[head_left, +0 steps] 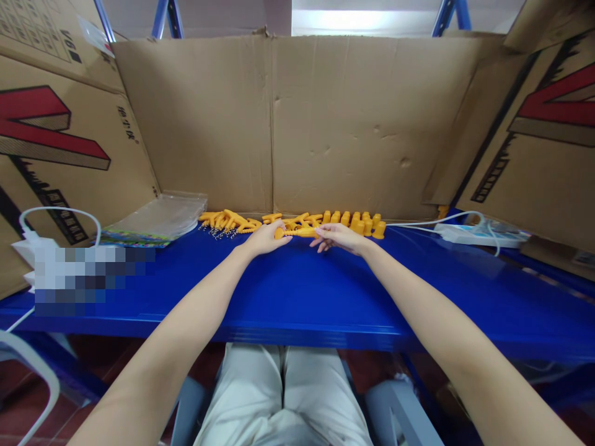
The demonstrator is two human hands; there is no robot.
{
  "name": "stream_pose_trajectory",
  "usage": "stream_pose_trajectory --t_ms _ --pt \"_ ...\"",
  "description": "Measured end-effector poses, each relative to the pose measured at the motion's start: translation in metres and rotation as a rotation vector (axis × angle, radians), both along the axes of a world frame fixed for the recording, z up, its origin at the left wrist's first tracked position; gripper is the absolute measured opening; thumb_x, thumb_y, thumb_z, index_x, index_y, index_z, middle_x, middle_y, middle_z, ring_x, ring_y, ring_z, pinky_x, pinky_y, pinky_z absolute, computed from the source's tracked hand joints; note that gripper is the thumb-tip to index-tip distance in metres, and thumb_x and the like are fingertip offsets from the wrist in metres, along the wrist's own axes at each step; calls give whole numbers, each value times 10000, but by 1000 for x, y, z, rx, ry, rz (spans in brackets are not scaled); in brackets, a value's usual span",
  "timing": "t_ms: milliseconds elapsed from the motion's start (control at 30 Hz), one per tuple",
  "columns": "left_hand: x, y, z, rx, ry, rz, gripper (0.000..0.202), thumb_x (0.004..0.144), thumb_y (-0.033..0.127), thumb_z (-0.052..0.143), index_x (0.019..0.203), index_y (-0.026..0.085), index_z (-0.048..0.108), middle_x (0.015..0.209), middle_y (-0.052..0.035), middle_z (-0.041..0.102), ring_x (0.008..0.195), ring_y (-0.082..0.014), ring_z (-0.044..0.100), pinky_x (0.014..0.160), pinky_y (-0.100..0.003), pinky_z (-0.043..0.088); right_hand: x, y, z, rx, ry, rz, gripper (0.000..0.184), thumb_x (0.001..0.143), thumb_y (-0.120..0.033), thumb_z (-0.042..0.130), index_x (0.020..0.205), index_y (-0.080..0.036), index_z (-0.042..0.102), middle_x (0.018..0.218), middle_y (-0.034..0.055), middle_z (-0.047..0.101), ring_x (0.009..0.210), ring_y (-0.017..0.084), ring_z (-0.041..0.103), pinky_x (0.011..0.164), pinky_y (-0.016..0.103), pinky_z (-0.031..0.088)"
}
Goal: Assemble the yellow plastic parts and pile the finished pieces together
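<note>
My left hand [268,238] is closed around a yellow plastic piece with a round end [279,233], which shows between thumb and fingers. Just to its right, my right hand [341,238] pinches the end of another yellow plastic piece [304,232] between thumb and index finger, the other fingers loosely bent. Behind both hands lie branched yellow pieces [297,220], partly covered by the fingers. At the left is a pile of branched yellow pieces with small metal clasps [227,220]. Several yellow cylinder-like pieces with wider bases [356,222] stand upright beside my right hand.
The blue table [307,291] is backed by a tall cardboard panel [348,124], with printed cartons at both sides. Clear plastic bags [160,214] lie at the left, near a white plug with a cable [39,248]. A white power strip [478,235] with cables sits right.
</note>
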State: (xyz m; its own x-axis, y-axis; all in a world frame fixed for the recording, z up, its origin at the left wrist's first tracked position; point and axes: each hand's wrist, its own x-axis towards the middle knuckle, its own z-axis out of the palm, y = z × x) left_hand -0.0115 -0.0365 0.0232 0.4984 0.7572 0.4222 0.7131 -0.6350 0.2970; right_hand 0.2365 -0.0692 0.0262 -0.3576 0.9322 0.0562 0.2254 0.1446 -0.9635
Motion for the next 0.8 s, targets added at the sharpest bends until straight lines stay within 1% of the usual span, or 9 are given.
stream_pose_trajectory --t_ms 133,300,400,467,533,600,667,733,800 --pt "0 0 0 -7 6 8 347 806 478 554 1003 192 559 892 -58 654 834 -225 609 742 -315 421 -2 0 0 -31 24 -18 236 880 -369 633 943 -141 628 952 119 732 635 122 675 565 217 545" --pt "0 0 -1 3 27 46 363 819 452 549 1091 210 537 822 -37 640 784 -223 615 703 -307 426 -8 1 1 -86 223 -129 103 867 -220 632 934 -143 626 957 97 716 662 105 669 687 227 552" --pt "2 -3 0 7 45 102 340 853 429 518 1131 233 523 781 -27 638 754 -223 625 685 -308 431 -14 1 5 -82 312 -191 101 861 -180 613 960 -163 601 965 86 702 696 107 669 765 253 543" --pt "3 -6 2 16 47 164 328 873 409 501 1153 240 523 798 -39 653 762 -231 635 695 -318 441 -19 2 9 -69 343 -208 125 849 -162 612 970 -170 580 961 89 695 720 118 671 790 271 543" --pt "4 -8 5 37 37 221 370 891 387 484 1233 245 497 847 -58 674 801 -240 645 723 -331 452 -22 6 15 -35 352 -217 166 827 -154 630 978 -168 562 952 91 686 742 126 672 806 281 541" --pt "2 -9 7 51 27 259 469 906 352 471 1361 260 405 894 -64 690 856 -239 650 761 -335 460 -22 15 21 58 320 -239 226 786 -146 662 981 -173 551 947 80 672 774 134 670 816 289 537" --pt "-2 -9 9 46 31 292 557 909 308 468 1442 276 307 926 -56 699 903 -231 651 790 -330 465 -18 28 27 228 243 -304 291 735 -138 689 982 -192 546 955 56 652 817 144 661 821 306 537" --pt "-6 -7 8 20 44 337 552 904 284 471 1438 272 331 941 -54 705 918 -229 654 800 -329 471 -12 42 29 435 124 -401 338 695 -145 701 987 -210 545 988 39 632 869 159 643 831 334 535" --pt "-8 -4 6 -9 60 367 484 897 286 475 1377 248 434 941 -62 710 916 -233 658 801 -333 477 -5 55 27 583 -53 -485 336 690 -136 671 990 -216 543 1002 37 625 897 183 629 846 377 525"
